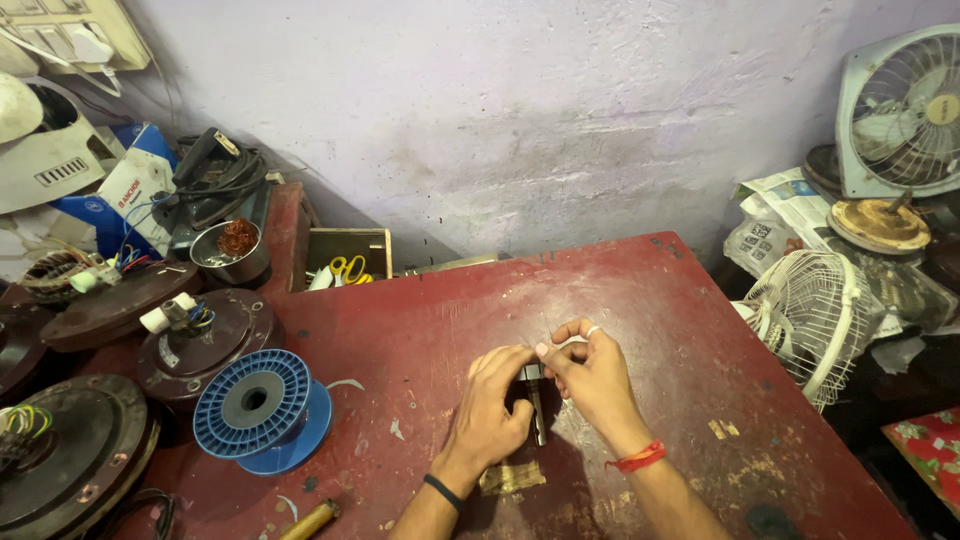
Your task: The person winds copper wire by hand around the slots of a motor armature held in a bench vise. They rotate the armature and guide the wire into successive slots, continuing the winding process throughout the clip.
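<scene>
My left hand (495,405) and my right hand (592,378) meet over the middle of a worn red table (680,300). Between them is a small metal part with a thin steel shaft (539,415) pointing toward me. The left hand's fingers wrap the part's dark body from the left. The right hand's thumb and forefinger pinch at its top end; a ring shows on one finger. A black band is on my left wrist and a red thread on my right wrist. Most of the part is hidden by the fingers.
A blue empty wire spool (262,408) lies left of my hands. Brown fan motor housings (195,340) crowd the table's left edge, a steel bowl of copper wire (232,248) behind them. A wooden box with yellow scissors (345,262) sits at the back. White fan grilles (815,315) stand on the right.
</scene>
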